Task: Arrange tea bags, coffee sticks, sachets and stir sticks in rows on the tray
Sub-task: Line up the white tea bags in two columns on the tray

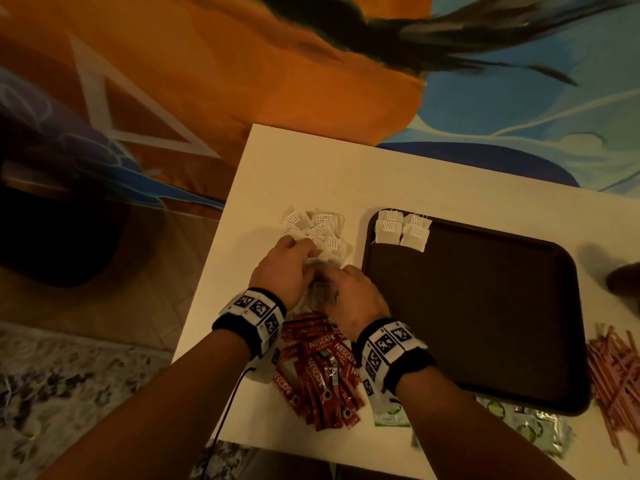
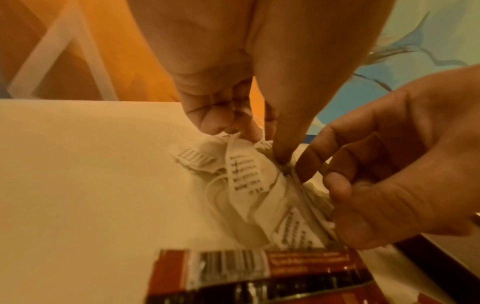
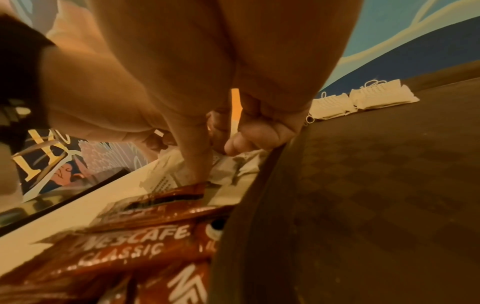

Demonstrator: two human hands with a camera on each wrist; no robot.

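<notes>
A loose pile of white tea bags (image 1: 320,230) lies on the white table (image 1: 311,168), left of the dark brown tray (image 1: 485,323). My left hand (image 1: 294,247) and right hand (image 1: 337,282) meet over the pile's near edge. In the left wrist view my left hand (image 2: 249,139) pinches a tea bag (image 2: 244,176) from the pile, and the right hand (image 2: 322,179) pinches the edge of the same clump. Several tea bags (image 1: 403,228) lie in two short rows in the tray's far left corner. Red coffee sticks (image 1: 322,368) lie heaped under my wrists.
Green sachets (image 1: 530,427) lie along the tray's near edge and pink stir sticks (image 1: 616,375) to its right. A dark object (image 1: 623,282) sits at the table's right edge. A black cable (image 1: 228,403) hangs off the near left edge. Patterned bedding surrounds the table.
</notes>
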